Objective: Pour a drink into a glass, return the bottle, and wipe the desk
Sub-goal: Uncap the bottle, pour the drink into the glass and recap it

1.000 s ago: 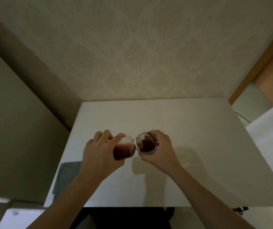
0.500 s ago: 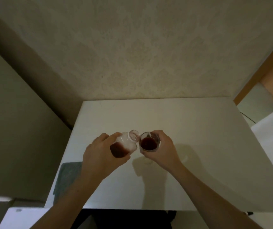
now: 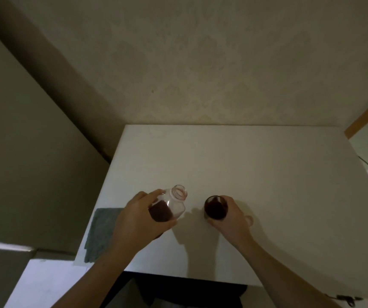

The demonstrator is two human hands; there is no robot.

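Both hands wrapped round containers of dark drink, apart above the desk's near half.

Left hand (image 3: 138,221) gripping uncapped bottle (image 3: 167,207), roughly half full; right hand (image 3: 232,216) curled round glass (image 3: 215,207), nearly full. Grey cloth (image 3: 101,234) flat by desk (image 3: 267,174) near-left corner.

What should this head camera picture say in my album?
Left hand holds the bottle, right hand holds the full glass.

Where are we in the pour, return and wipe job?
Pour looks done: the glass holds dark drink, gripped by the right hand. In hand: the left hand holds the uncapped bottle, clear of the glass. Left: returning it, then wiping the desk with the cloth.
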